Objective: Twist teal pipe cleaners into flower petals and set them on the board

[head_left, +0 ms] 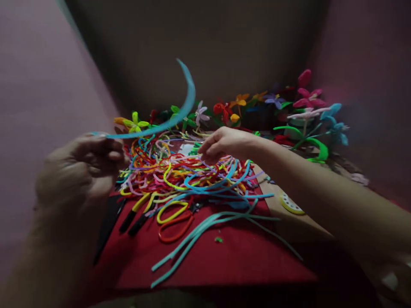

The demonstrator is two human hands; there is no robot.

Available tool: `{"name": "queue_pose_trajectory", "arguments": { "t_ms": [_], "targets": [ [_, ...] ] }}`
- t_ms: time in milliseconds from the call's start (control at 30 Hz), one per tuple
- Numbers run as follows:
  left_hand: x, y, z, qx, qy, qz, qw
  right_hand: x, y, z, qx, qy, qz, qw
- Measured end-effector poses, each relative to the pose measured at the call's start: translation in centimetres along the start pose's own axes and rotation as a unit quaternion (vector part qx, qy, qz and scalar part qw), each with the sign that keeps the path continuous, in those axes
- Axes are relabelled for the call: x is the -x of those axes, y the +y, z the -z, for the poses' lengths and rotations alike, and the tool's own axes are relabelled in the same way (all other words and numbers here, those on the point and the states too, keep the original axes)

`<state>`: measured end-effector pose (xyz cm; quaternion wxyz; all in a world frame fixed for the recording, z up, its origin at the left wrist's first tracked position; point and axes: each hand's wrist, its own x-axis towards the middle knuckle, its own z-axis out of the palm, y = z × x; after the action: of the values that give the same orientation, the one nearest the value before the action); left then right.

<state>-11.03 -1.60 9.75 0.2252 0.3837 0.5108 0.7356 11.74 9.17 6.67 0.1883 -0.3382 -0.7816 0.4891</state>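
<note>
A curved blue pipe cleaner (190, 96) is pinched at one end by my left hand (81, 171), closed at thumb and fingers. From there it runs right and bends upward, its free end blurred in the air. My right hand (221, 143) hangs over the heap of colourful pipe cleaners (173, 169), its fingers curled together and pointing down-left. Whether anything sits between those fingers is hidden. Several pale turquoise pipe cleaners (205, 224) lie at the front of the red table top (244, 256).
Scissors with yellow and orange handles (176, 227) and black-and-yellow-handled pliers (135, 214) lie before the heap. Pipe-cleaner flowers (310, 98) stand along the back. A yellow-rimmed round piece (291, 204) rests on the brown surface at right. Walls rise left and right.
</note>
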Motion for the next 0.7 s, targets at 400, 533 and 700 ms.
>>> {"name": "queue_pose_trajectory", "arguments": {
  "t_ms": [400,533,700],
  "targets": [
    [11.3,-6.4,2.5,-0.123,-0.157,0.198,0.960,17.2,6.2,-6.7,-0.150,0.204,-0.079,0.964],
    [11.7,-7.1,3.9,-0.129,-0.154,0.252,0.947,17.3,6.1,-7.8,0.054,0.218,0.031,0.974],
    [11.5,-7.3,4.6,-0.151,-0.141,0.245,0.947,16.2,5.8,-8.9,0.242,0.183,0.081,0.949]
  ]
}}
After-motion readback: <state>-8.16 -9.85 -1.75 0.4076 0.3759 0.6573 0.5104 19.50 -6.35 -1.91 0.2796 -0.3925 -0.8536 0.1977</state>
